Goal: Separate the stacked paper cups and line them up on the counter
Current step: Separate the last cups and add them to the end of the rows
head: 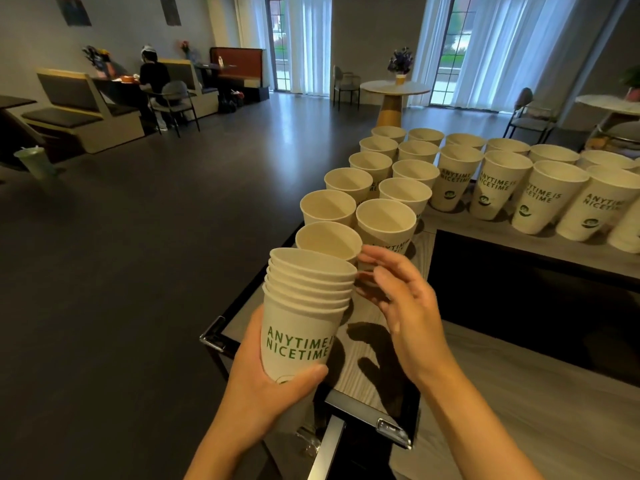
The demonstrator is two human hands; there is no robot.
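Left hand clasps the nested stack of white printed paper cups; right hand, open beside its rims, holds nothing. Light, crushable: pinch the top rim.

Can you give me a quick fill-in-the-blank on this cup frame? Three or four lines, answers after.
1. The stack of nested cups is held in the person's ____ hand.
2. The lettering printed on the cups is ____ in colour.
3. The right hand is open, its fingers near the ____ of the stack.
4. The separated cups on the counter all stand with their openings facing ____.

Missing words: left; green; rims; up
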